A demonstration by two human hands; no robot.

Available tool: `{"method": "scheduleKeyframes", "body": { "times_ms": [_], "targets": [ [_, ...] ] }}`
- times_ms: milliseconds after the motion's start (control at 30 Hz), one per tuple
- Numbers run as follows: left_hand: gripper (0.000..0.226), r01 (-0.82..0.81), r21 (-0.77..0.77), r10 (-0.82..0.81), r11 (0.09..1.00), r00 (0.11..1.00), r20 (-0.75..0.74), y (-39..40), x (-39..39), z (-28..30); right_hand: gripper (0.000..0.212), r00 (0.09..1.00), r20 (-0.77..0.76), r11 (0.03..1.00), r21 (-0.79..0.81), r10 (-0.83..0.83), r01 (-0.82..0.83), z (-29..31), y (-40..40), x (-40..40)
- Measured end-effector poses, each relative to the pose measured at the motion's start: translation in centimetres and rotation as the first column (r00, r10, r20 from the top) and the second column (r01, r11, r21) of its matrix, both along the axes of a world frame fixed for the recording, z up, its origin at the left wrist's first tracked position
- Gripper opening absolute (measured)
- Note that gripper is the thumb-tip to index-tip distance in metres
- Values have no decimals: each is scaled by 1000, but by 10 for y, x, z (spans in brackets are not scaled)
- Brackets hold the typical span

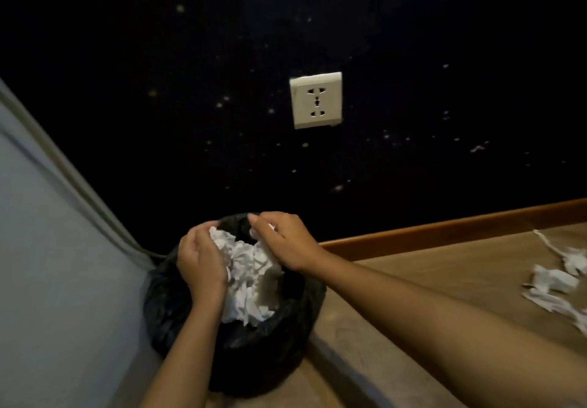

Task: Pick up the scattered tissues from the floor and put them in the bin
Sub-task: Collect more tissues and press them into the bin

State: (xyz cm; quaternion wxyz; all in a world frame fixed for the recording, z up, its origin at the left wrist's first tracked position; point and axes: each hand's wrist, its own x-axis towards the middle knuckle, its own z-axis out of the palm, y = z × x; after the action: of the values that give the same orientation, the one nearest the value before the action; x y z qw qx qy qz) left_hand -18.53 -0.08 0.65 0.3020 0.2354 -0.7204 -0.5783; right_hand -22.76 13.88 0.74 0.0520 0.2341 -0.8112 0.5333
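Observation:
A bin (pixel 279 337) lined with a black plastic bag stands on the wooden floor in the corner. Over its mouth both hands hold a large wad of crumpled white tissues (pixel 251 274). My left hand (pixel 200 261) cups the wad from the left with curled fingers. My right hand (pixel 282 236) grips its upper right side, a bit of tissue showing between the fingers. The lower part of the wad hangs inside the bag's opening. More white tissues (pixel 552 283) lie scattered on the floor at the far right.
A dark wall with a white socket (pixel 316 100) rises behind the bin. A wooden skirting board (pixel 444 229) runs along its base. A pale grey panel (pixel 47 264) with a cable along its edge stands at the left, close to the bin.

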Motion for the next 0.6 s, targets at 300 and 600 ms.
{"method": "scheduleKeyframes", "body": {
  "times_ms": [300,600],
  "targets": [
    [36,43,-208,-9,977,986,164,-31,12,-27,32,996,-28,941,331,85,-71,-34,-14,-9],
    [14,396,-334,-402,855,914,54,84,-24,2,44,918,-314,767,641,244,16,-1,122,-20]
  ]
}}
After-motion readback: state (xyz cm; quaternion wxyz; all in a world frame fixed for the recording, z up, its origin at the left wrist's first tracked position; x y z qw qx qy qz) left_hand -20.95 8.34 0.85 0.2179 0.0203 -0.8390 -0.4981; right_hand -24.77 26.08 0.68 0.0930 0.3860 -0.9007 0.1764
